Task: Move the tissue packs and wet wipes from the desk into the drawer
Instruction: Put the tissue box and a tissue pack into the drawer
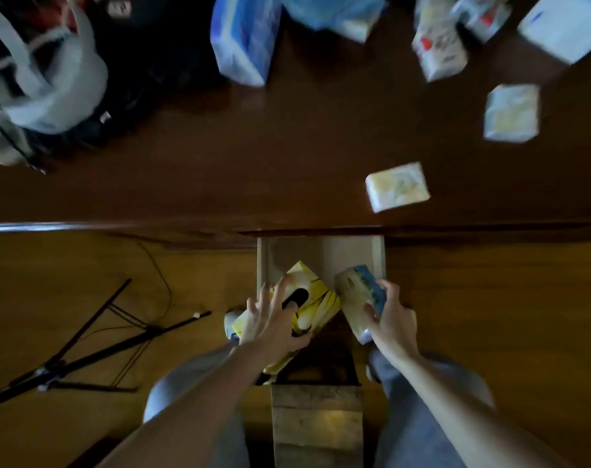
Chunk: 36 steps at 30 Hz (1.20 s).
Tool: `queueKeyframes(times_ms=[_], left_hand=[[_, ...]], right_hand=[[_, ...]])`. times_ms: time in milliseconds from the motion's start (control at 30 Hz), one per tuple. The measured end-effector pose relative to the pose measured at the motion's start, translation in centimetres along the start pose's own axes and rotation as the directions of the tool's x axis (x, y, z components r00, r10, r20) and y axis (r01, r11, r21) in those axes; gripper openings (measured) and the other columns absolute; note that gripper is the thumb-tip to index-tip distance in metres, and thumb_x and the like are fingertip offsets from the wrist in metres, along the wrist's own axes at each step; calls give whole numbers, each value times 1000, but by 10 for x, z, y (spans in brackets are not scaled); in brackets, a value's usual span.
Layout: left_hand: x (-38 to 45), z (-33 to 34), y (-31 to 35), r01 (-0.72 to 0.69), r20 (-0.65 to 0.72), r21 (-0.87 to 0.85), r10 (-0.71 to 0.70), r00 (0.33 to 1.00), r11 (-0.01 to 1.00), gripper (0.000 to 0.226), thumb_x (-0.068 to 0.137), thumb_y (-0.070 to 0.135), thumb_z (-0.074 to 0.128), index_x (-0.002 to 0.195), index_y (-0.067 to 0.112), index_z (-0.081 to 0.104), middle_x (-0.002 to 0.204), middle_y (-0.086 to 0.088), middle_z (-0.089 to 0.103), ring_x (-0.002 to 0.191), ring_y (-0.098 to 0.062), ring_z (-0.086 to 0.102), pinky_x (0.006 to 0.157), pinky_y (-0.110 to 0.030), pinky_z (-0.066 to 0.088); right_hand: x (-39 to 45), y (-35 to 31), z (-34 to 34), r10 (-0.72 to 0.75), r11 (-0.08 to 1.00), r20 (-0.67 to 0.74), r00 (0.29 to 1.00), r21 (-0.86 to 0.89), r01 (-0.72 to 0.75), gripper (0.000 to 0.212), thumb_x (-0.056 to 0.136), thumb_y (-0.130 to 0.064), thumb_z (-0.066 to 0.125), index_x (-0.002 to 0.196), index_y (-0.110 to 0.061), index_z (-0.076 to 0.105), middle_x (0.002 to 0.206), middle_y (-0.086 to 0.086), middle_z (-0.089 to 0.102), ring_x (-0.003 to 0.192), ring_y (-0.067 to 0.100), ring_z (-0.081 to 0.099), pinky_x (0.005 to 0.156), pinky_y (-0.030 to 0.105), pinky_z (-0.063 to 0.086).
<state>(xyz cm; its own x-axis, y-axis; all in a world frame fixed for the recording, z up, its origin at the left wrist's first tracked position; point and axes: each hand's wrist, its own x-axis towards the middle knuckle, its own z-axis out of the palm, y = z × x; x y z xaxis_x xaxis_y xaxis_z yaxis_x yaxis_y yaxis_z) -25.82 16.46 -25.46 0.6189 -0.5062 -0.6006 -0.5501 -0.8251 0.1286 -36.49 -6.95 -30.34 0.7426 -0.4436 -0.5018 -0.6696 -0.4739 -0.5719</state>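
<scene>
The open wooden drawer (321, 249) juts out below the dark desk edge. My left hand (270, 324) grips a yellow tissue box (317, 304) with a black oval opening, tilted over the drawer's left side. My right hand (393, 320) holds a yellow and blue tissue pack (355, 292) over the drawer's right side. On the desk lie a small yellowish pack (397, 186) near the edge, another small pack (511, 113) farther right, and several larger packs at the back, among them a blue and white one (245, 38) and a red-marked one (439, 42).
A white plastic bag (47, 72) over dark items sits at the desk's back left. A black folding stand (95, 349) with cables lies on the wooden floor at left. A wooden stool (317, 423) stands between my knees below the drawer.
</scene>
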Motion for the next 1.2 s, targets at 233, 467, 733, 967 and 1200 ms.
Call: queueKeyframes(times_ms=[233,467,733,967,1200], left_hand=[[118,132,-22,104,-17,-35,-104,994,994,70,82,77,51,122,20,61,161,-3,8,137,-36,26,98,-51,47],[193,220,-17,198,-178,23,-191,965,980,76,86,76,45,128,15,60,159,-6,15,135,-36,32,94,-49,49],[165,266,-21,251,-368,-137,-285,885,958,66,88,72,50,123,16,56,165,-5,6,144,-37,22,102,-53,45],[148,263,-44,301,-258,-100,-317,913,948,83,88,83,26,112,17,71,169,-9,-6,154,-30,-9,121,-55,5],[143,300,-69,97,-11,83,-97,995,992,71,97,71,23,133,23,62,169,-3,8,154,-27,-8,120,-58,-1]], right_hand=[[132,97,118,-24,994,225,974,107,0,85,92,-38,73,158,-21,23,146,0,46,125,15,51,98,31,47],[202,155,195,76,990,143,987,106,-91,80,98,-21,66,160,-27,16,146,12,50,103,19,59,64,24,48],[163,138,210,44,971,-27,999,235,-37,67,101,-19,57,159,-20,24,150,14,49,89,21,66,65,9,48],[131,134,180,-33,994,47,998,105,28,70,96,-11,57,157,-26,26,148,10,49,127,31,54,85,36,45],[135,158,206,-32,989,90,995,146,18,70,93,-7,60,155,-21,32,145,11,53,128,30,55,98,39,48]])
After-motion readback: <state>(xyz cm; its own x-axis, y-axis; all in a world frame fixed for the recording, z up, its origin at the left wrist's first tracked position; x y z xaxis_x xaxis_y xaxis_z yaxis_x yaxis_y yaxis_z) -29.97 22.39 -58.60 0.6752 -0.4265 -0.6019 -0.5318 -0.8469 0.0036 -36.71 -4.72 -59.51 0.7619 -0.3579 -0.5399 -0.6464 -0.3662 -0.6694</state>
